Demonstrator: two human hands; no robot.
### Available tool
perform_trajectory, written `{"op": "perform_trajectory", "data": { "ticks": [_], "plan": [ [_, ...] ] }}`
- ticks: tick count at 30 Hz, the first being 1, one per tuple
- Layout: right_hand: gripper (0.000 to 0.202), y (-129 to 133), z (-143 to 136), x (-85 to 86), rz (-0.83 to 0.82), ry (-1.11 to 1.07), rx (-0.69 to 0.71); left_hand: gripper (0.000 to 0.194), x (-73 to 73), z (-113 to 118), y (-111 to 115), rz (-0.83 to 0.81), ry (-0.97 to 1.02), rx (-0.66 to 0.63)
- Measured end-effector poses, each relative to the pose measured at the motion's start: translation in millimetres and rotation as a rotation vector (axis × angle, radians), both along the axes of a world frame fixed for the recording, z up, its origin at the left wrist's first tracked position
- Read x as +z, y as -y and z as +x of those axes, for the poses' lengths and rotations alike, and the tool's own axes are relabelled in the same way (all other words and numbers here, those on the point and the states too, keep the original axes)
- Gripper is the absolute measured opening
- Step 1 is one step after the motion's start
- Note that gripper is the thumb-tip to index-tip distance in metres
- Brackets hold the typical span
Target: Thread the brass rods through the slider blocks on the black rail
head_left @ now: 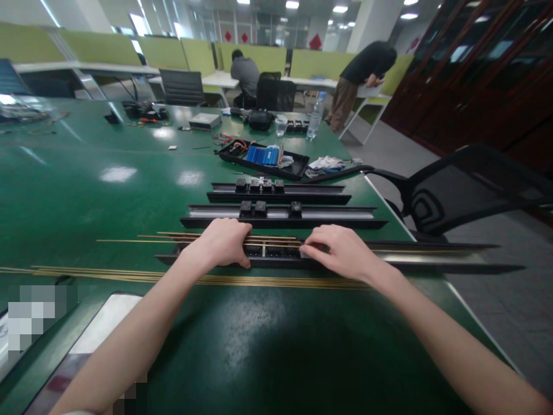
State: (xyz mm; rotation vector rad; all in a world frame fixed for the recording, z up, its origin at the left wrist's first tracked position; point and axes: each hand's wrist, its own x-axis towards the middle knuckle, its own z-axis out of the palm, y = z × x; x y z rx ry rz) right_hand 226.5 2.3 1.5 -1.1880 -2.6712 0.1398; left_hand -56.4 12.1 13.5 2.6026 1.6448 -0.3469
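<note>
As we look down from the head view, the nearest black channel [276,263] lies crosswise on the green tabletop [268,340], directly under both hands, its long axis running left to right and its right end jutting past the tabletop edge. Thin brass-coloured rods [279,246] lie along that same axis over its left part, their left ends reaching beyond the channel. Our right hand [339,248] is nearer to their right ends, and its thumb and fingertips appear pinched together on them. Our left hand [228,239] straddles the channel farther left, thumb toward its near wall; we cannot tell whether it grips the rods, the channel or both, since its fingers are partly hidden.

Between our hands, boxy black blocks [275,252] sit inside the channel. The channel walls look straight and dark, with a paler, shinier floor toward the right. Just on our side of it, a loose bundle of slender golden rods [280,282] lies nearly parallel. Beyond it, two shorter-looking channels, the middle channel [332,223] and the far channel [311,197], carry more squarish black blocks. The tabletop is smooth and glossy, mirroring the ceiling lights in pale patches.
</note>
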Motion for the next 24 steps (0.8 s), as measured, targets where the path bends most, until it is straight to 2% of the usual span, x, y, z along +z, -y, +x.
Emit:
{"op": "perform_trajectory", "data": {
  "ticks": [4, 10, 24],
  "plan": [
    [0.038, -0.1, -14.1, -7.8, -0.057, -0.04, -0.057, 0.059, 0.2, 0.4, -1.2, -0.006, 0.003, 0.004],
    [0.036, -2.2, -11.2, -10.9, -0.233, -0.193, -0.125, 0.057, 0.5, 1.0, -0.4, -0.008, 0.003, 0.006],
    [0.035, -1.2, -7.9, -7.1, -0.368, -0.264, -0.183, 0.058, -1.2, 0.8, -0.1, 0.009, -0.006, 0.009]
  ]
}}
